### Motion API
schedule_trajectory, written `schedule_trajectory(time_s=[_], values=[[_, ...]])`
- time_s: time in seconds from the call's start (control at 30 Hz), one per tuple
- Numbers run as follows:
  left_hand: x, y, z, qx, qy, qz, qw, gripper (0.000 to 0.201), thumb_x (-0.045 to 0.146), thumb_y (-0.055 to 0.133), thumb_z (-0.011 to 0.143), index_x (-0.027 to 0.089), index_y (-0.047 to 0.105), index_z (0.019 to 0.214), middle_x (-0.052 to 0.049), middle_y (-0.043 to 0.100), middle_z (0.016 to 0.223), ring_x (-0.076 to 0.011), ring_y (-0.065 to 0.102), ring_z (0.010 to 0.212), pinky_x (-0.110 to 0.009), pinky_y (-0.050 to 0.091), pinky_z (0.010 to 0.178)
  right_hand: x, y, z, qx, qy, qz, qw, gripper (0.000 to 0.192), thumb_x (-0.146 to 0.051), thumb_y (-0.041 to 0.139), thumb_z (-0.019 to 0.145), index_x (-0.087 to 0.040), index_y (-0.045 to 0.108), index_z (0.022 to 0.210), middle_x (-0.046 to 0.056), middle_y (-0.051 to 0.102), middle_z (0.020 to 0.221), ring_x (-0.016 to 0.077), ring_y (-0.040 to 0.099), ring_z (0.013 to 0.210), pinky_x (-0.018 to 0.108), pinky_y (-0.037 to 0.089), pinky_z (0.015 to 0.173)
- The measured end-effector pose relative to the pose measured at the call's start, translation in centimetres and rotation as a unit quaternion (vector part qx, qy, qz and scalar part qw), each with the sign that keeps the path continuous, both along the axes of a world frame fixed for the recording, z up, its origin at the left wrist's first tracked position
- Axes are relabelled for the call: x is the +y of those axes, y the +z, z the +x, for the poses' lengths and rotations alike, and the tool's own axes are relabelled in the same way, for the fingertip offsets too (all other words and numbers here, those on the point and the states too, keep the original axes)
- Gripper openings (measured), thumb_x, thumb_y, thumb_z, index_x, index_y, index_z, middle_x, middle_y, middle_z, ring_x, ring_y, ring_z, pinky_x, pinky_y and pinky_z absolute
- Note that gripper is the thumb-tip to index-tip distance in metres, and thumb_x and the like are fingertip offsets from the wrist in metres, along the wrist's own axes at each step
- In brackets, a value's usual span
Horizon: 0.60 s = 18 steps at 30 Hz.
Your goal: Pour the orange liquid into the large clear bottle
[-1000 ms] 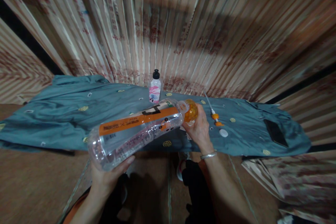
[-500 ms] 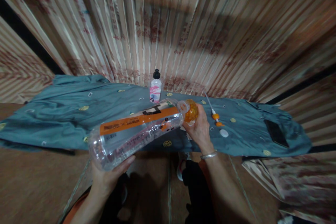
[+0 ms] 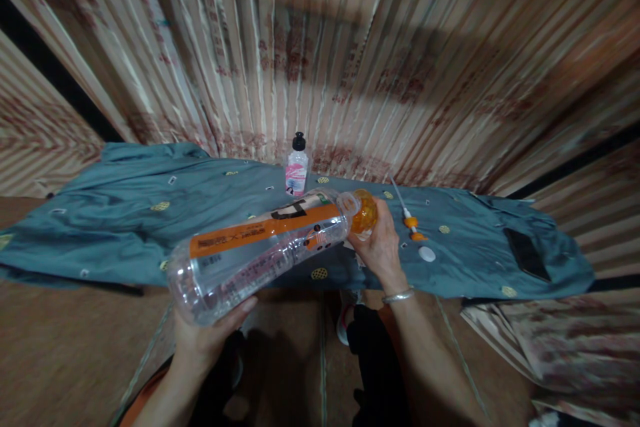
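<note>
My left hand [image 3: 207, 340] is wrapped under the base of a large clear plastic bottle [image 3: 273, 243] with an orange and silver label. The bottle is tilted, its neck pointing up to the right. My right hand [image 3: 381, 247] grips a small amber-orange container [image 3: 365, 213], held against the large bottle's mouth. Most of that container is behind my fingers, so I cannot tell its full shape. A pump top [image 3: 411, 225] with an orange head and a thin pale tube lies to the right of this hand, beside a white round lid [image 3: 427, 253].
A small clear bottle [image 3: 296, 173] with a black cap and pink label stands at the back of the table. Teal patterned cloth [image 3: 125, 213] covers the table. A dark phone [image 3: 526, 253] lies at the right end. Pleated curtain [image 3: 320, 47] hangs close behind.
</note>
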State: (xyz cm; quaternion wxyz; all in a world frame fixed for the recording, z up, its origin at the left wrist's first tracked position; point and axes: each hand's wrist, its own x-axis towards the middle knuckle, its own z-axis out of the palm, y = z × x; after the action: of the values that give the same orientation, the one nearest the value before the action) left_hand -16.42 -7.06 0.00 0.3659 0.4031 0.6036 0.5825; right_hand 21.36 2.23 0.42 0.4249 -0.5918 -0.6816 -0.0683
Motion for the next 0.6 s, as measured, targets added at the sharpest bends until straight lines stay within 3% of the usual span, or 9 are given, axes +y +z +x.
schedule_trajectory(time_s=[0.17, 0.3, 0.43, 0.6], values=[[0.04, -0.33, 0.05, 0.012, 0.007, -0.002, 1.000, 0.085, 0.049, 0.115, 0.046, 0.031, 0.080, 0.121, -0.004, 0.089, 0.112, -0.0438, 0.087, 0.115, -0.062, 0.071, 0.107, -0.13, 0.27, -0.06, 0.002, 0.000, -0.012, 1.000, 0.089, -0.038, 0.084, 0.095, -0.020, 0.044, 0.173, 0.023, 0.067, 0.163, 0.0402, 0.066, 0.154, 0.067, 0.058, 0.130], [0.06, 0.09, 0.03, 0.029, 0.001, 0.003, 1.000, 0.083, 0.052, 0.114, 0.047, 0.029, 0.081, 0.119, -0.006, 0.090, 0.112, -0.0439, 0.088, 0.110, -0.066, 0.073, 0.102, -0.16, 0.40, -0.13, 0.001, -0.001, -0.017, 1.000, 0.090, -0.036, 0.083, 0.095, -0.020, 0.043, 0.174, 0.023, 0.065, 0.165, 0.0404, 0.065, 0.155, 0.068, 0.057, 0.130], [0.02, 0.31, -0.06, 0.028, -0.007, 0.008, 1.000, 0.081, 0.052, 0.113, 0.050, 0.033, 0.081, 0.121, -0.002, 0.090, 0.110, -0.0410, 0.089, 0.110, -0.060, 0.075, 0.098, -0.18, 0.41, -0.16, 0.001, -0.002, -0.015, 1.000, 0.090, -0.037, 0.084, 0.095, -0.020, 0.044, 0.174, 0.023, 0.066, 0.164, 0.0402, 0.065, 0.155, 0.068, 0.058, 0.130], [0.15, -0.63, -0.43, 0.027, -0.001, 0.004, 1.000, 0.084, 0.050, 0.115, 0.046, 0.034, 0.081, 0.121, -0.003, 0.090, 0.117, -0.0423, 0.088, 0.113, -0.058, 0.075, 0.098, -0.13, 0.17, 0.03, 0.004, -0.004, -0.012, 1.000, 0.089, -0.040, 0.085, 0.094, -0.021, 0.046, 0.171, 0.023, 0.066, 0.164, 0.0408, 0.066, 0.154, 0.069, 0.059, 0.128]])
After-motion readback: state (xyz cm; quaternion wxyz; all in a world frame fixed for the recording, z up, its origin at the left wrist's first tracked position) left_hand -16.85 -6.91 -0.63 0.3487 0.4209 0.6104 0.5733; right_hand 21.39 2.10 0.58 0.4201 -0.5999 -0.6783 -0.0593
